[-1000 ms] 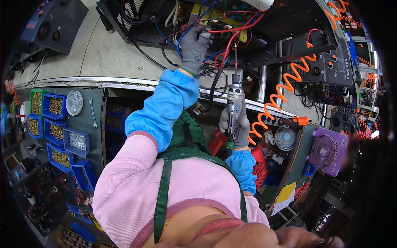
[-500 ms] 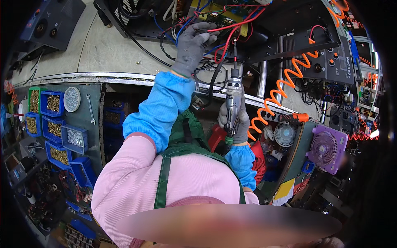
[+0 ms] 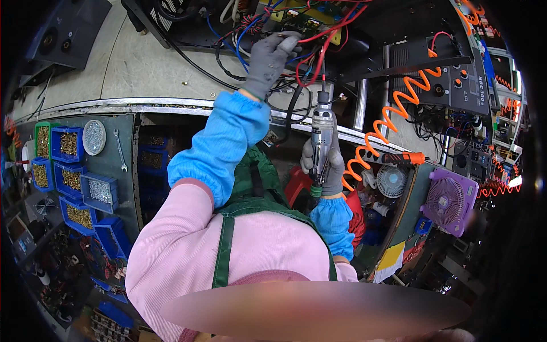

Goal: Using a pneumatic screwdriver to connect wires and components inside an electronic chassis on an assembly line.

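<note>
My left hand (image 3: pixel 268 64), in a grey glove, reaches into the open black machine housing (image 3: pixel 364 23). Its fingertips are pinched at the end of a red cable (image 3: pixel 310 39), partly hiding it. My right hand (image 3: pixel 330 165), also gloved, is wrapped around a silver power screwdriver (image 3: pixel 322 128) with a green lower end. The screwdriver points away from me, and its thin bit (image 3: pixel 323 77) runs up among the red cables; I cannot make out what its tip touches. Near my left fingers lie blue wires and a red-wound coil (image 3: pixel 250 24).
A coiled orange air hose (image 3: pixel 393 117) hangs at the right, above an orange-handled tool (image 3: pixel 404 158). Blue bins (image 3: pixel 69 179) of brass and silver fasteners, a round dish (image 3: pixel 94 137) and a wrench (image 3: pixel 120 151) lie left. A purple fan (image 3: pixel 447 202) stands right.
The screwdriver has moved slightly forward, its bit tip now less visible among the red cables. My left hand keeps its pinch beside the red cable. The whole view has shifted a little.
</note>
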`<state>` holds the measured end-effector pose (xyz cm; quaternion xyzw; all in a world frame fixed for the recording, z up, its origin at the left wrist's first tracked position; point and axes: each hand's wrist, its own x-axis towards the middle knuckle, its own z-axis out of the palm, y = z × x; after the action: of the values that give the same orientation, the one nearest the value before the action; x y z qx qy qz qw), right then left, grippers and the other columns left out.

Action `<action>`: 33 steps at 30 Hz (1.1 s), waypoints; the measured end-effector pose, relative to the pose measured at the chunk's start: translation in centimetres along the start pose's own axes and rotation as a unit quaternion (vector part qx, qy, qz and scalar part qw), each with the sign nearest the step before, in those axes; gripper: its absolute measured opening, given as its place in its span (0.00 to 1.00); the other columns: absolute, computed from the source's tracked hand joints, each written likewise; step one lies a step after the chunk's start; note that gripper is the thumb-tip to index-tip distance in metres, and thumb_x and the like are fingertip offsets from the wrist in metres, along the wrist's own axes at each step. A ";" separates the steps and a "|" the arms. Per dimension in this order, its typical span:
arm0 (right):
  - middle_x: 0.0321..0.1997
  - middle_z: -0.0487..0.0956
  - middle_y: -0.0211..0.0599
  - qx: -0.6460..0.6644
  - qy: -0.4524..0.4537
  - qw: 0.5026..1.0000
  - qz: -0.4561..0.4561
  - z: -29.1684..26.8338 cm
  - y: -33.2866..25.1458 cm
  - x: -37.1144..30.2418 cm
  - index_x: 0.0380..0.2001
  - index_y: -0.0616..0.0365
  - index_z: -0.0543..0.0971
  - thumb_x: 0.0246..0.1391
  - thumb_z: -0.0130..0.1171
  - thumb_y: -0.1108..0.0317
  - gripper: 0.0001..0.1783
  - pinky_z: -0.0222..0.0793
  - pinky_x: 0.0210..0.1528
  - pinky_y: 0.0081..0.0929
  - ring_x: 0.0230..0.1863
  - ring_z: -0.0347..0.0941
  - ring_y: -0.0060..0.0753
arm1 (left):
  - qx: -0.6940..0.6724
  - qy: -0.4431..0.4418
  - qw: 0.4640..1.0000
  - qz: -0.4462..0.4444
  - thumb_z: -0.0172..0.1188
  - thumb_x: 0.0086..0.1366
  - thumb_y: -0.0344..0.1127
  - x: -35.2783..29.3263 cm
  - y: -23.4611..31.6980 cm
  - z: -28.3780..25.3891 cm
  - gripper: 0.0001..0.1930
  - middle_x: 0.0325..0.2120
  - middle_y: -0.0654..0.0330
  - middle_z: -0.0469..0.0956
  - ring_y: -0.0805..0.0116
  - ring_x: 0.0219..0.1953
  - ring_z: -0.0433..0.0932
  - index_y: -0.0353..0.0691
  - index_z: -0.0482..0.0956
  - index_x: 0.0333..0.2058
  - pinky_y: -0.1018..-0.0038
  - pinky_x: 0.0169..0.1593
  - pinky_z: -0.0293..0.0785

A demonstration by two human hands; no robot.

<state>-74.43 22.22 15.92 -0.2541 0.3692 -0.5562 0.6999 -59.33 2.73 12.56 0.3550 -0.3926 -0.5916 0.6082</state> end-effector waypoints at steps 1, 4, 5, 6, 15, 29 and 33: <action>0.27 0.69 0.40 -0.001 0.000 1.000 0.003 0.1 0.0 0.0 0.66 0.43 0.46 0.45 0.61 0.49 0.50 0.65 0.16 0.22 0.17 0.65 0.25 | 0.026 -0.007 1.000 0.015 0.56 0.63 0.36 0.6 -1.0 0.2 0.12 0.32 0.60 0.80 0.75 0.33 0.78 0.34 0.78 0.40 0.81 0.37 0.74; 0.27 0.69 0.40 -0.006 0.007 1.000 0.005 0.4 -0.2 0.2 0.66 0.45 0.46 0.43 0.62 0.48 0.51 0.66 0.16 0.21 0.17 0.66 0.25 | 0.026 -0.018 0.999 0.017 0.58 0.62 0.38 1.5 -2.6 1.4 0.13 0.28 0.61 0.80 0.76 0.31 0.77 0.35 0.80 0.39 0.80 0.37 0.72; 0.26 0.71 0.40 -0.023 0.021 0.999 0.021 0.6 -0.4 0.2 0.66 0.45 0.46 0.40 0.63 0.47 0.54 0.67 0.16 0.20 0.17 0.68 0.26 | 0.035 -0.023 0.999 0.024 0.58 0.61 0.39 1.6 -3.0 1.6 0.13 0.28 0.61 0.80 0.76 0.31 0.77 0.37 0.80 0.39 0.79 0.36 0.72; 0.26 0.72 0.41 -0.040 0.036 0.998 0.036 0.7 -0.6 0.3 0.66 0.46 0.45 0.37 0.64 0.46 0.56 0.68 0.16 0.20 0.17 0.70 0.26 | 0.044 -0.027 0.998 0.032 0.58 0.61 0.39 1.9 -3.5 1.8 0.12 0.28 0.62 0.81 0.76 0.30 0.77 0.38 0.80 0.39 0.79 0.36 0.71; 0.26 0.71 0.39 -0.091 0.037 0.995 0.033 1.0 -0.7 1.2 0.65 0.48 0.47 0.40 0.63 0.45 0.53 0.67 0.15 0.19 0.17 0.68 0.25 | 0.065 -0.065 0.995 0.042 0.57 0.62 0.41 3.1 -4.2 1.6 0.13 0.33 0.63 0.80 0.75 0.35 0.76 0.43 0.81 0.41 0.78 0.40 0.70; 0.27 0.73 0.41 -0.112 0.049 0.992 0.042 1.5 -0.7 1.4 0.66 0.48 0.44 0.38 0.63 0.45 0.57 0.70 0.17 0.20 0.18 0.71 0.26 | 0.013 -0.064 0.996 0.057 0.58 0.62 0.39 2.9 -5.1 1.8 0.12 0.33 0.63 0.80 0.76 0.33 0.76 0.42 0.79 0.42 0.79 0.39 0.73; 0.26 0.71 0.40 -0.114 0.046 0.992 0.036 2.2 -0.8 1.6 0.66 0.48 0.44 0.38 0.63 0.45 0.56 0.68 0.15 0.19 0.17 0.69 0.24 | 0.002 -0.064 0.996 0.069 0.58 0.62 0.39 3.0 -5.4 1.7 0.12 0.31 0.64 0.80 0.75 0.32 0.76 0.41 0.79 0.42 0.79 0.37 0.73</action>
<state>-72.99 20.34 17.43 -0.2928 0.4705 -0.4963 0.6682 -63.27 -0.41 8.68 0.2899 -0.4551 -0.5692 0.6204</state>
